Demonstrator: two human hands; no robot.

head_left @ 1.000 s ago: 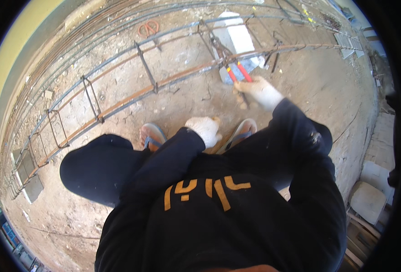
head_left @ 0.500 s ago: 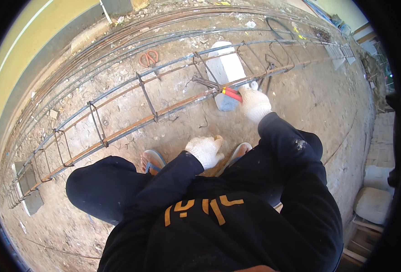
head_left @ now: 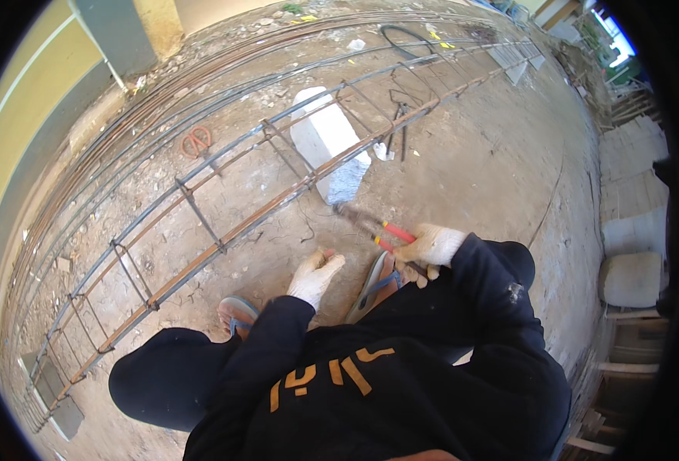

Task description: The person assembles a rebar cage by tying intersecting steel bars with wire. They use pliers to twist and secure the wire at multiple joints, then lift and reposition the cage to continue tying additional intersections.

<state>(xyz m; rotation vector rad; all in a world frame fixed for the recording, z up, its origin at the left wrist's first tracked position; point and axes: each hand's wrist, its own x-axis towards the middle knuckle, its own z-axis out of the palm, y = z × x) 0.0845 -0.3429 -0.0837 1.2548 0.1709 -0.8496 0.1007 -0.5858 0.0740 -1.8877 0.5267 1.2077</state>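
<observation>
got my right hand (head_left: 431, 247) wrapped round red-handled pliers (head_left: 398, 231) aimed at 10 o'clock; left hand (head_left: 315, 276), can't tell its grip

The wide head-worn fisheye camera looked down from close above a black long-sleeved sweatshirt (head_left: 431, 407) onto brown earthen ground (head_left: 485, 177).

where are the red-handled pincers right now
In the head view, just right of centre, the red-handled pincers are in the gloved right hand, their dark end pointing up-left toward the white block.
</observation>
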